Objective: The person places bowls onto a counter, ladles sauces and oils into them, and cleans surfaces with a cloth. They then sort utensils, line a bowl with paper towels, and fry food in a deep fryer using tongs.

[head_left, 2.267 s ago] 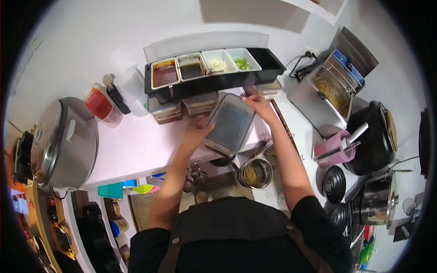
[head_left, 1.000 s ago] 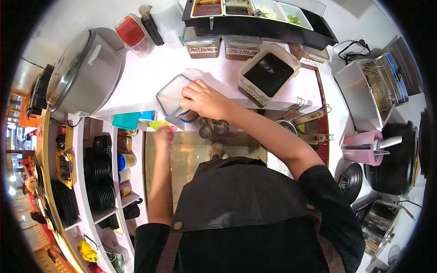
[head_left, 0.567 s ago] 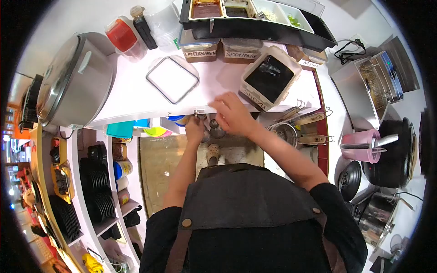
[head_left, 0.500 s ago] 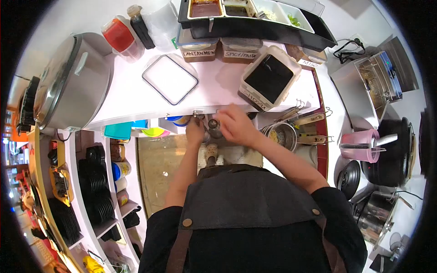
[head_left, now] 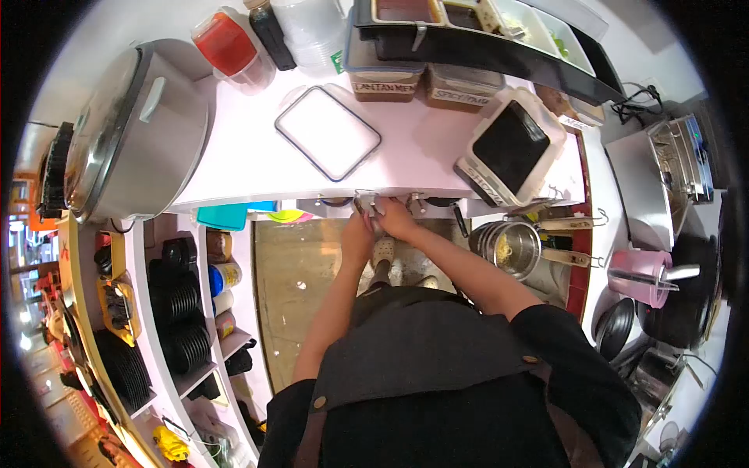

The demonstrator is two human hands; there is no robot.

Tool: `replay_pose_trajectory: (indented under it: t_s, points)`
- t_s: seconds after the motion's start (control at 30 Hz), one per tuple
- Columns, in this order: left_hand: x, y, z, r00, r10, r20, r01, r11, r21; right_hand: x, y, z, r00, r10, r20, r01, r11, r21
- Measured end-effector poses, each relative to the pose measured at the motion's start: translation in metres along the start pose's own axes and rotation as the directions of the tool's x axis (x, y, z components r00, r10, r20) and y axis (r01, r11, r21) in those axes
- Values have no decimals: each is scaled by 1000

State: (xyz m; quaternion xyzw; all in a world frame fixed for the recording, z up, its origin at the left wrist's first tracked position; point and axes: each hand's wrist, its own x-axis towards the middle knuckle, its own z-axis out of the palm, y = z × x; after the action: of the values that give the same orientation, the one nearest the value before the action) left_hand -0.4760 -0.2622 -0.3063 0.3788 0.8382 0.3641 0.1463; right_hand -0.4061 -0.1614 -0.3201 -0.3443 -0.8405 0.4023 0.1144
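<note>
Both hands brought together at the front lip of the pale pink, smooth counter (head_left: 234, 168), just under its edge. Left hand (head_left: 357, 234) and right hand (head_left: 396, 218) touching, fingers curled around a small shiny metal utensil handle (head_left: 367, 204) hanging from the counter edge; cannot tell how firmly either hand is closed on it, since the fingers hide the contact. Handle directly above the knuckles, between the two hands, beside further small metal hooks along the same edge.

On the counter above the hands: flat rectangular clear plastic lid with a dark rim (head_left: 328, 132), rounded corners, lying well apart from the hands. To the right, open white rectangular plastic tub of dark glossy sauce (head_left: 511, 148), tilted in view, labelled on its side. At left, large round brushed-steel cooker with domed lid (head_left: 133, 129). Right of the hands, round steel strainer pot with long handle (head_left: 515, 248).
</note>
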Motion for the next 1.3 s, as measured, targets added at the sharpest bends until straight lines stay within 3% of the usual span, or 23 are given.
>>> replay_pose_trajectory:
  t_s: [0.1,0.23,0.37,0.47,0.57,0.63,0.67,0.7,0.73,0.77,0.8,0.83,0.9,0.93,0.97,1.0,1.03,1.1,1.13,1.2,1.23,1.27,1.3]
  points:
    - [-5,-18,-19,994,-102,-25,104,989,108,12,-4,9,979,114,170,-119,993,18]
    - [-12,-46,-41,998,-66,-25,70,971,227,7,-13,24,996,-25,-91,35,994,107]
    - [-12,-46,-42,993,-101,-64,114,962,247,-2,-15,19,994,-61,-88,68,994,80]
    - [-5,-42,-53,987,-109,-118,138,952,274,1,-15,6,989,-86,123,95,993,-66]
    - [-13,-24,-92,988,-64,-140,100,956,274,4,5,20,985,-168,-28,167,986,-16]
    - [-25,15,-122,938,-215,-273,124,941,-315,8,16,25,989,-115,97,119,992,-38]
    - [-39,-8,-120,900,-358,-248,223,867,-445,10,20,25,984,-87,153,96,994,-50]
    - [-57,-45,-114,849,-490,-201,308,766,-565,7,11,16,977,43,207,-35,999,-42]
    - [-89,-87,-109,786,-615,-62,473,663,-580,1,-7,1,952,172,253,-168,985,-35]
    - [-109,-116,-111,704,-705,81,618,553,-559,-9,-9,-2,967,161,198,-156,987,-39]
    - [-103,-113,-119,732,-680,34,566,580,-586,-19,-10,-4,979,149,142,-144,989,-44]
    - [-96,-105,-130,756,-655,2,519,596,-613,-31,2,2,1000,3,6,-3,994,-108]
    - [-92,-68,-151,767,-640,-44,457,592,-664,-54,1,-28,972,-106,211,119,992,-49]
    - [-66,-41,-172,913,-407,-27,290,694,-659,-67,-19,-70,921,12,389,-46,996,78]
    - [-35,-4,-196,990,-142,-13,98,742,-663,-82,-37,-107,824,88,560,-227,957,183]
    - [-8,53,-207,992,54,-117,-120,714,-690,-100,-31,-117,852,76,518,-242,934,263]
    - [10,94,-218,992,-51,-112,-40,730,-683,-117,-28,-134,887,74,455,-250,906,340]
    - [38,172,-207,905,385,-181,-403,637,-657,-160,-35,-178,950,83,301,-229,839,494]
    - [48,199,-193,863,472,-179,-456,576,-678,-180,-37,-200,957,147,252,-257,831,493]
    - [65,244,-160,800,588,-117,-570,685,-453,-223,-32,-231,979,168,-114,-81,839,537]
    - [66,267,-145,776,627,-66,-616,730,-296,-246,-37,-250,920,314,-234,-116,790,603]
    - [77,276,-124,679,734,-19,-694,634,-342,-272,-20,-252,834,378,-402,53,671,740]
    - [88,277,-101,573,820,19,-754,535,-381,-291,-26,-263,627,403,-667,305,661,686]
